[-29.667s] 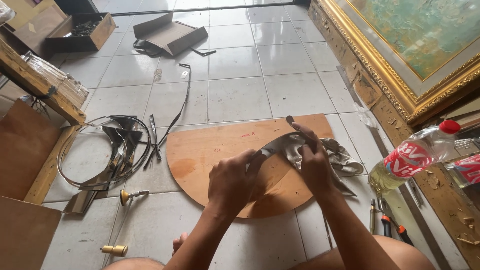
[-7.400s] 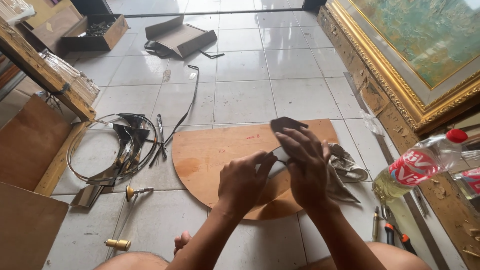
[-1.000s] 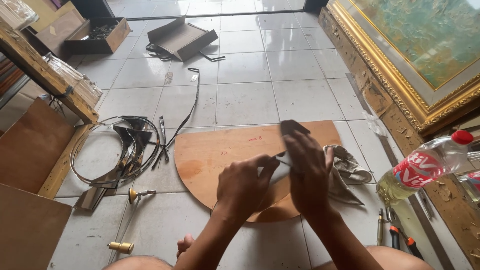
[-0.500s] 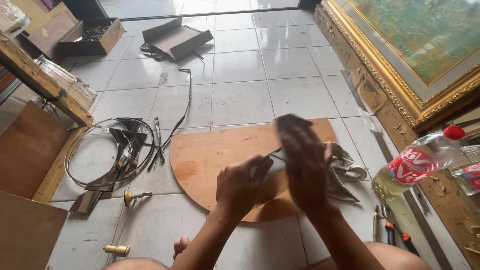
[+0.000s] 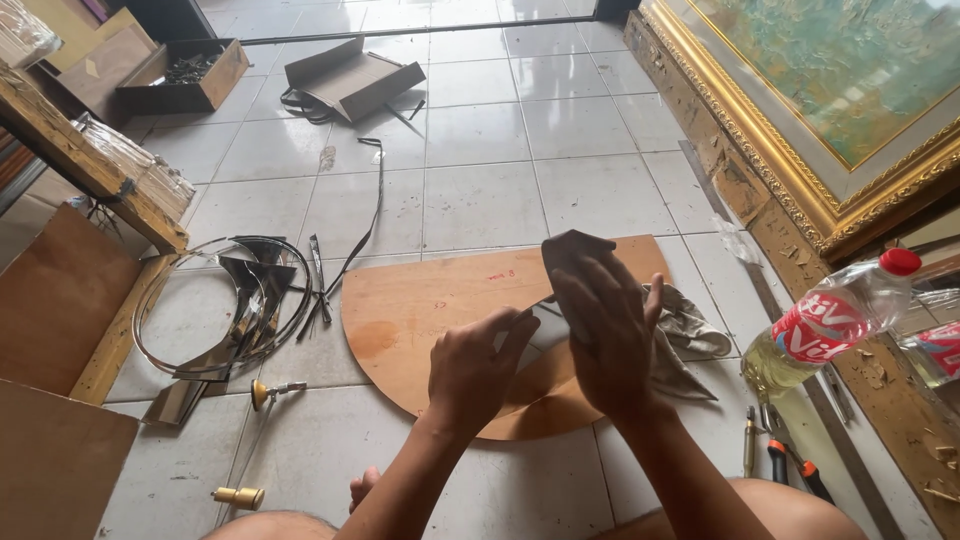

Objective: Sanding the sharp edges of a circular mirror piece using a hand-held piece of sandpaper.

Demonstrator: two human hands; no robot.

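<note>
Two hands at work above half-round wooden board [image 5: 440, 310] on tiled floor. Left hand [image 5: 470, 365] pinching thin shiny metal piece [image 5: 545, 322] by edge; likely light, stiff, slippery, sharp-rimmed. Right hand [image 5: 605, 325] wrapped around dark cloth pad [image 5: 572, 252], pressed against metal. Beyond: crumpled rag [image 5: 690, 325], metal rings [image 5: 235, 305].
</note>
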